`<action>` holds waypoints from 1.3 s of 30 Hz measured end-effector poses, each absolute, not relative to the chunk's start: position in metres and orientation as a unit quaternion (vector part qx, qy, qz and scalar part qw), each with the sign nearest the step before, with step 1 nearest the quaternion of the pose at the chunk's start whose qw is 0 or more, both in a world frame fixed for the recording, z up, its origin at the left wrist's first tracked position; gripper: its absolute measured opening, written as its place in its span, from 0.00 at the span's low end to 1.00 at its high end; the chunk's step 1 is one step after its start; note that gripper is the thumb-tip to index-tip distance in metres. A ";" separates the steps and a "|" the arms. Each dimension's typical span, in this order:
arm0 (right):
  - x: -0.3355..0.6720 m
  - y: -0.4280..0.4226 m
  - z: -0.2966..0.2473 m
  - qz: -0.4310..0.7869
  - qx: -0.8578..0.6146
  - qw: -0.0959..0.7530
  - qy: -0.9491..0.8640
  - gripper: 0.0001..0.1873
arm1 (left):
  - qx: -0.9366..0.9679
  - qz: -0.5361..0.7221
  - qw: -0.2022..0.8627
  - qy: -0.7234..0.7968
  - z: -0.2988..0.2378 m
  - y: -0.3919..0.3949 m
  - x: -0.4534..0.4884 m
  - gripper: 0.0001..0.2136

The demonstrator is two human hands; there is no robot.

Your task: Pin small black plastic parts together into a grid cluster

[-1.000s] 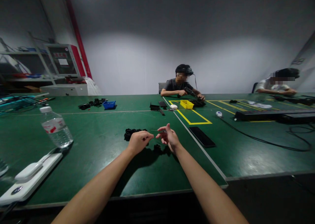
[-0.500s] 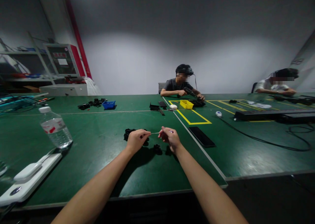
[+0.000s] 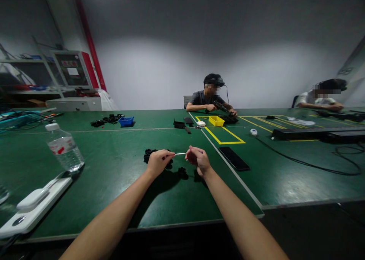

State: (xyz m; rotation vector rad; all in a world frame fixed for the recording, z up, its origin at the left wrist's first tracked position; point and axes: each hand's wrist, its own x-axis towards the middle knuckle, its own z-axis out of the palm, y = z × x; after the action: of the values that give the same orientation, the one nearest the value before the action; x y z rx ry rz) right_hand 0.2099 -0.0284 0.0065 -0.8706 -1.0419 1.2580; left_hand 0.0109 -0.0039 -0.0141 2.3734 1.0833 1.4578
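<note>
Over the green table, my left hand [image 3: 158, 163] pinches one end of a thin, shiny metal rod [image 3: 180, 153] between thumb and fingertips. The rod points right, into the curled fingers of my right hand [image 3: 198, 160], which are closed about its other end; that end is largely hidden. A small black part [image 3: 183, 172] lies on the table below the gap between my hands. Behind and beside my left hand sits a cluster of black parts [image 3: 147, 155], partly covered by it.
A black phone [image 3: 234, 158] lies right of my hands. On the left stand a water bottle [image 3: 65, 149] and a white power strip [image 3: 34, 210]. Farther back are a blue bin [image 3: 126, 122], a yellow bin [image 3: 216, 121] and black pieces. Two people sit across the table; a cable [image 3: 302, 165] curves at right.
My right hand has shifted slightly right, and a little more of the metal rod shows between my hands. My left hand stays almost still.
</note>
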 end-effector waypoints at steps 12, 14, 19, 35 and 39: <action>0.209 -0.030 0.005 0.563 -0.367 0.557 -0.488 0.21 | 0.801 0.466 0.077 0.367 -0.013 -0.004 0.010 0.05; 0.208 -0.029 0.005 0.558 -0.371 0.553 -0.496 0.21 | 0.804 0.464 0.084 0.362 -0.014 -0.004 0.010 0.05; 0.208 -0.028 0.003 0.556 -0.373 0.545 -0.505 0.21 | 0.807 0.462 0.087 0.358 -0.014 -0.005 0.011 0.05; 0.207 -0.027 0.002 0.540 -0.375 0.530 -0.536 0.21 | 0.819 0.441 0.084 0.357 -0.016 -0.003 0.010 0.06; 0.207 -0.026 0.002 0.540 -0.369 0.531 -0.539 0.21 | 0.818 0.439 0.084 0.363 -0.016 -0.003 0.010 0.05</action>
State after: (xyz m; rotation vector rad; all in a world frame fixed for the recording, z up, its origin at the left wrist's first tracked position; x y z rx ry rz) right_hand 0.2065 -0.0264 0.0015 -0.8794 -1.2852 1.2897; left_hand 0.0097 -0.0032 -0.0164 2.4393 1.0818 1.3110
